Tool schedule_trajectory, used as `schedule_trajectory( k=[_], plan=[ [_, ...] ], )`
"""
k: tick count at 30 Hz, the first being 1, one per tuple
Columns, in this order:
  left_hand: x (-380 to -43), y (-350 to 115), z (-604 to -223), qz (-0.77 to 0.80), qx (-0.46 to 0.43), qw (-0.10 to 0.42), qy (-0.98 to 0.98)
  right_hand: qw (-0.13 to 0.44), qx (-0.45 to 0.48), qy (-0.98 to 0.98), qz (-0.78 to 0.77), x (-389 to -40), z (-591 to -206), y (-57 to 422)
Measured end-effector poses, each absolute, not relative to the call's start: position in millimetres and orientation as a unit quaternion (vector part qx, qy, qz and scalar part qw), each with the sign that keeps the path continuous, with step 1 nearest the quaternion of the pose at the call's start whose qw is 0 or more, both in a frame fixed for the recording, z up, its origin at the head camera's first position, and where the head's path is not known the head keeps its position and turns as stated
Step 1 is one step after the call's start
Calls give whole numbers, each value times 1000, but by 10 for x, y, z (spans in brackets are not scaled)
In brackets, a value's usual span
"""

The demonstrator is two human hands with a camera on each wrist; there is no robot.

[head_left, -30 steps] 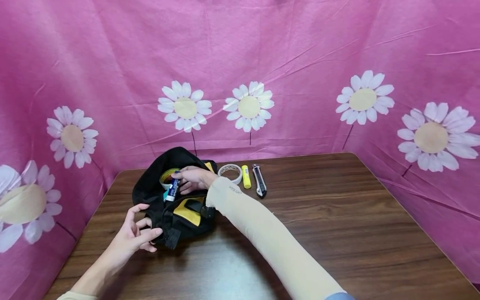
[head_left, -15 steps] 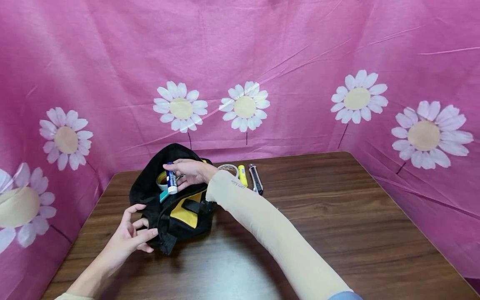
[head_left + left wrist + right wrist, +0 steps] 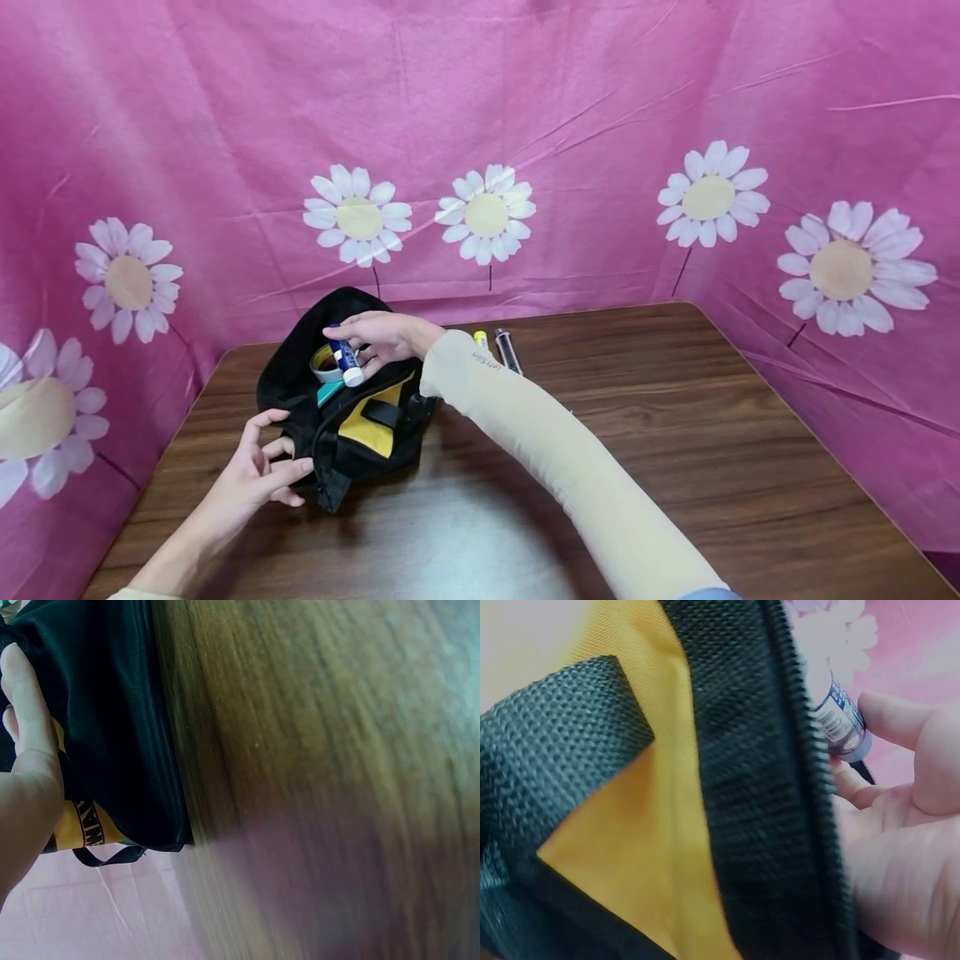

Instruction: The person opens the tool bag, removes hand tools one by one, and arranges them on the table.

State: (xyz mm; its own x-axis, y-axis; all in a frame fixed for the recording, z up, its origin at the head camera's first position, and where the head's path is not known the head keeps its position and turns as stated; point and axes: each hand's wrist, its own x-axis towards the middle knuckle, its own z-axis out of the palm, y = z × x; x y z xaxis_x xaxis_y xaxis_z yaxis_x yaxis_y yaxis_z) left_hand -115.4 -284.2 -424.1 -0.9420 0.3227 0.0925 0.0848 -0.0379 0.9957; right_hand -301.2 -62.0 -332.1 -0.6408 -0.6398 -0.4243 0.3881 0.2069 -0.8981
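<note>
A black and yellow zippered bag [image 3: 372,427] stands unzipped on the left of the table. My left hand [image 3: 262,471] grips its near left edge; the left wrist view shows that hand [image 3: 28,731] against the bag's side. My right hand [image 3: 382,337] pinches a blue glue stick [image 3: 343,354] between thumb and fingers, tilted with its white end down, over the bag's opening. In the right wrist view the bag's zipper edge [image 3: 810,780] partly covers the glue stick [image 3: 841,720]. Inside the bag lie a tape roll [image 3: 324,364] and a teal object [image 3: 328,392], partly hidden.
Beyond my right sleeve [image 3: 525,408], a yellow stick [image 3: 481,339] and a box cutter [image 3: 507,350] lie on the wooden table [image 3: 675,417], both partly covered. A pink flowered cloth [image 3: 585,108] hangs behind the table.
My right hand has lifted the glue stick slightly, and its white end has swung to the right. My right sleeve now hides the white tape roll on the table. The left hand keeps its grip.
</note>
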Motion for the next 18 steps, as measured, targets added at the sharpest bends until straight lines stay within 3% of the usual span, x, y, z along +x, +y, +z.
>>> schedule_trajectory(
  k=[8, 18],
  plan=[
    [-1115, -2869, -4258, 711, 163, 80, 679, 413, -122, 670, -605, -2906, -3106, -378],
    [-1144, -2833, -4266, 712, 165, 81, 678, 375, -166, 692, -594, -2920, -2800, 425]
  ],
)
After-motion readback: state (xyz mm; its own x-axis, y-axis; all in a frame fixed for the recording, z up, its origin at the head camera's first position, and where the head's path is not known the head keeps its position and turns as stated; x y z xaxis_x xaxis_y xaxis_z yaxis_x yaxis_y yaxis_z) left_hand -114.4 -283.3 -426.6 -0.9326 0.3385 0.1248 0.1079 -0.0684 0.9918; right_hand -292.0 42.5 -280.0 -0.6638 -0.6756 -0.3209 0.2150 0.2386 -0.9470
